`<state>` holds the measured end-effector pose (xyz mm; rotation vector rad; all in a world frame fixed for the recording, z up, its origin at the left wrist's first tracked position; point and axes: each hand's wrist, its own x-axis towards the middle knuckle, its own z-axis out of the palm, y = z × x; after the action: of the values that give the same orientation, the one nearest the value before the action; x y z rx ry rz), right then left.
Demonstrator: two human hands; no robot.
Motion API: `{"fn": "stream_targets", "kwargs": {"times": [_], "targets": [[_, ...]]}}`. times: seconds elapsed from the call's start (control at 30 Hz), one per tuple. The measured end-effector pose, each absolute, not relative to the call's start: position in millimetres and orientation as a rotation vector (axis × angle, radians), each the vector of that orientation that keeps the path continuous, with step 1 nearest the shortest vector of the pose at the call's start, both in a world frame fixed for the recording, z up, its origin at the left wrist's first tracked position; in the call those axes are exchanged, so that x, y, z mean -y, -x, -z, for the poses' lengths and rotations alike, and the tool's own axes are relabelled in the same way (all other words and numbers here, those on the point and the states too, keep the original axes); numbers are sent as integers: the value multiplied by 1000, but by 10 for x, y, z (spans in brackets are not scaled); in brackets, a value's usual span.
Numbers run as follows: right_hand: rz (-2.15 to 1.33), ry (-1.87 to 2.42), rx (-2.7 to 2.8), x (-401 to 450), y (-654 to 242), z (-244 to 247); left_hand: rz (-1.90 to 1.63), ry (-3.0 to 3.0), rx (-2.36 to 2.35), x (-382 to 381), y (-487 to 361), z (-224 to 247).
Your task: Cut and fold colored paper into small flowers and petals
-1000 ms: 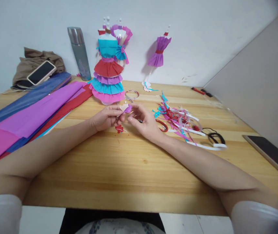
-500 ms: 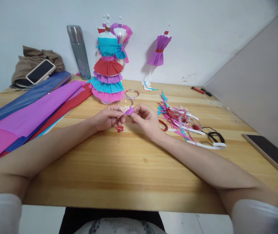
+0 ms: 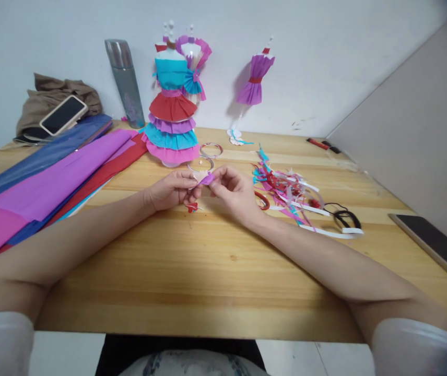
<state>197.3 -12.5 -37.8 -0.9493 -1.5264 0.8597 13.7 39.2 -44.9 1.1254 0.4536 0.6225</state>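
bench carries a tiered paper dress. right hand, front-right of the dress: thumb was off a second ago, now pinching. left hand, in front of the dress, pinches too. so the work is now steadied from both sides. purple-and-cream paper piece: between both sets of fingertips, front-right of the dress. red paper scrap: farther out front.

**Purple beside turquoise and red**

The small paper piece is purple and cream. The tiered dress is banded in turquoise, red, purple and pink; the smaller dress is purple with a red belt. The table has streaked, yellow-brown grain.
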Motion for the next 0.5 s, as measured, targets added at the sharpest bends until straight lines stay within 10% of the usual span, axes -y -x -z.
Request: {"fn": "stream_targets", "kwargs": {"times": [0.5], "targets": [[-1098, 926, 1299, 128, -1934, 386, -700, -1111, -428, -401, -152, 469]]}}
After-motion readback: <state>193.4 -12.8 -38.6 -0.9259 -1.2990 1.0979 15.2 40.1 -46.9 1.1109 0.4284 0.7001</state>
